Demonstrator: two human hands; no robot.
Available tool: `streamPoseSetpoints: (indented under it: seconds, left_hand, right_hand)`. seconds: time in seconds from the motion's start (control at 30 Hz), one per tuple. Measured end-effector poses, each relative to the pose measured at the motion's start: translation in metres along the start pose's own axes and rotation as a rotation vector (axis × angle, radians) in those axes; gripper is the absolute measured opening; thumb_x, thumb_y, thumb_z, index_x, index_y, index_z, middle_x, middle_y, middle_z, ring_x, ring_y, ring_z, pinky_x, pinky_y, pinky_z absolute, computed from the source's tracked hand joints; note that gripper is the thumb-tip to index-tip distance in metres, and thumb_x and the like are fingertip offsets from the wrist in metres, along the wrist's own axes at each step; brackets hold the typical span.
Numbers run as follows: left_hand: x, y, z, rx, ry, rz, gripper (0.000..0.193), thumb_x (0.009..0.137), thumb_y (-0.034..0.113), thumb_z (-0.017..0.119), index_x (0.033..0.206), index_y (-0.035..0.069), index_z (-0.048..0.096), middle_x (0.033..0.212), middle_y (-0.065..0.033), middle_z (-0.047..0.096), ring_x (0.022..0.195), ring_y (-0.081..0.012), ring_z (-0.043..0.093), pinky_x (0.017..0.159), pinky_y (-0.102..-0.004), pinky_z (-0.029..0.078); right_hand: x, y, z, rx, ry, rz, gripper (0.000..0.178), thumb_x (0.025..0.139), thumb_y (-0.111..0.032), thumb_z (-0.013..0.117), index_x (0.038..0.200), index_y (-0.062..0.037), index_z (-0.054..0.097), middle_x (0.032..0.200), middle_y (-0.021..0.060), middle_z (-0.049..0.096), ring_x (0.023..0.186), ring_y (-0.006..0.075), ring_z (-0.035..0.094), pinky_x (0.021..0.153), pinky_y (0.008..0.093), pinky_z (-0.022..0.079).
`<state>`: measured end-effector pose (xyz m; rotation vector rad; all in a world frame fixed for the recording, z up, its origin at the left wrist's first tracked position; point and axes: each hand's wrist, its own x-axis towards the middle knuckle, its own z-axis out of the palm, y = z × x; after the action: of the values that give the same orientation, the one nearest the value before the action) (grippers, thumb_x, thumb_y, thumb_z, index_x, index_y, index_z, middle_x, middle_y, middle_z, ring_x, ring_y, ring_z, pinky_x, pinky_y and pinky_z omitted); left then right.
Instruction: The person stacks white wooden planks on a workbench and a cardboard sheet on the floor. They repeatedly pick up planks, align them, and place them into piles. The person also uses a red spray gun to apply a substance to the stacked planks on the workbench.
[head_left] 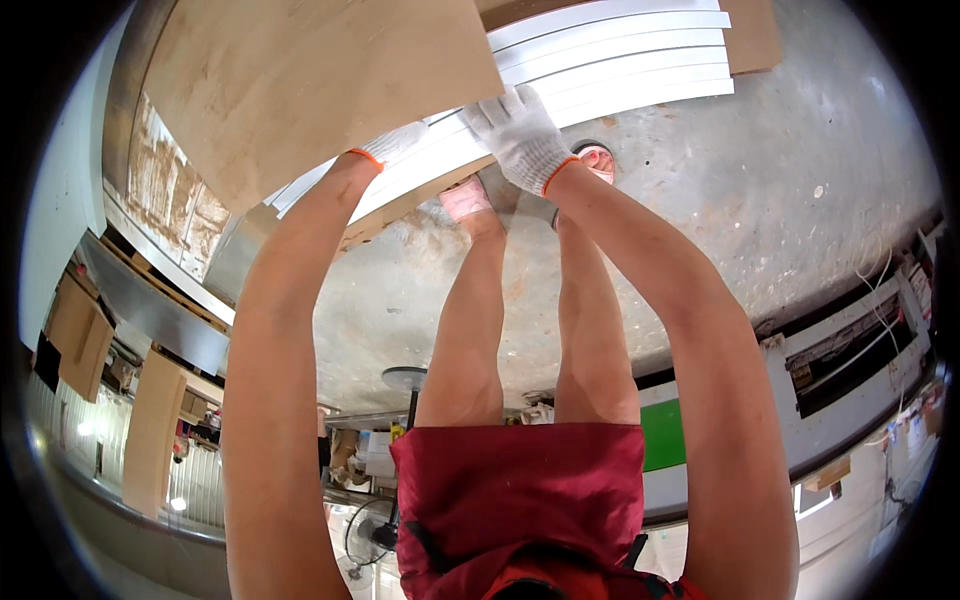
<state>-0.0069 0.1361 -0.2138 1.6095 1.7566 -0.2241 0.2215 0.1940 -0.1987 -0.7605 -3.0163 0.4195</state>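
Observation:
My left hand (395, 146), in a white knit glove with an orange cuff, is at the near edge of a large brown board (320, 80). The board hides part of this hand, so its grip does not show. Beneath the board lies a stack of long white strips (630, 60), side by side. My right hand (520, 135), gloved the same way, lies over the near edge of the strips beside the board's corner. Its fingers are stretched out and slightly apart, with nothing held in them.
Under the strips, a brown cardboard edge (385, 222) shows near my feet. A worn, paint-smeared panel (165, 200) stands at the left. Grey concrete floor (760, 180) spreads to the right. Behind me are a standing fan (372, 532) and a grey machine frame with a green panel (660, 436).

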Motion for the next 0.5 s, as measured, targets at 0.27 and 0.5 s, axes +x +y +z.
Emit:
streamPoseSetpoints:
  seconds: [0.27,0.5]
  left_hand:
    - [0.001,0.009,-0.003,0.108,0.171,0.157,0.032,0.086,0.023,0.058,0.112,0.006,0.066,0.11,-0.014,0.067,0.099,-0.031,0.063,0.087,-0.042,0.049]
    - [0.004,0.018,0.004,0.018,0.489,0.251,0.038,0.086,0.021,0.061,0.12,0.005,0.057,0.117,-0.015,0.061,0.105,-0.0309,0.057,0.091,-0.0414,0.045]
  right_hand:
    - [-0.012,0.007,-0.001,0.107,-0.023,-0.035,0.049,0.074,-0.014,0.063,0.123,-0.007,0.059,0.118,0.0084,0.054,0.101,0.0245,0.051,0.08,0.0383,0.044]
    - [-0.011,0.012,0.019,0.061,-0.006,-0.123,0.055,0.078,-0.011,0.061,0.132,-0.0075,0.055,0.129,0.0083,0.051,0.108,0.0249,0.052,0.087,0.0407,0.043]
